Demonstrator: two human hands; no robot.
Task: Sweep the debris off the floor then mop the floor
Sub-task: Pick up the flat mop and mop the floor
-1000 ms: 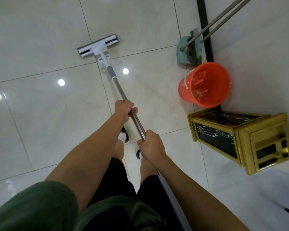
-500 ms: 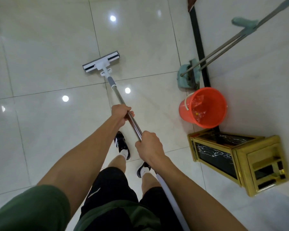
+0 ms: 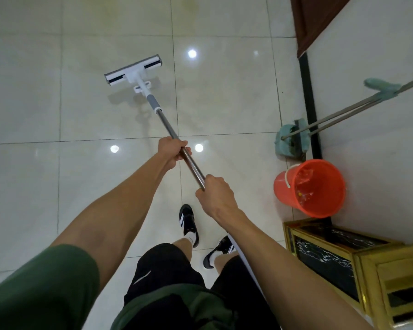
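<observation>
- My mop head (image 3: 133, 70) is now lying farther out than a moment ago, and my left hand is sitting farther up the pole from my right.
- My left hand (image 3: 171, 151) is wrapping fully around the metal mop handle (image 3: 177, 141), fingers curled tight on it.
- My right hand (image 3: 215, 194) is gripping the same handle nearer to me, fist closed around it.
- The mop head is resting flat on the pale tiled floor (image 3: 57, 186), far and slightly left of my hands.
- To the right, an orange bucket (image 3: 310, 189) is standing near the wall, with a teal dustpan (image 3: 291, 141) and broom handles (image 3: 343, 115) leaning just beyond it.
- A gold-framed stand (image 3: 358, 265) is sitting near right.
</observation>
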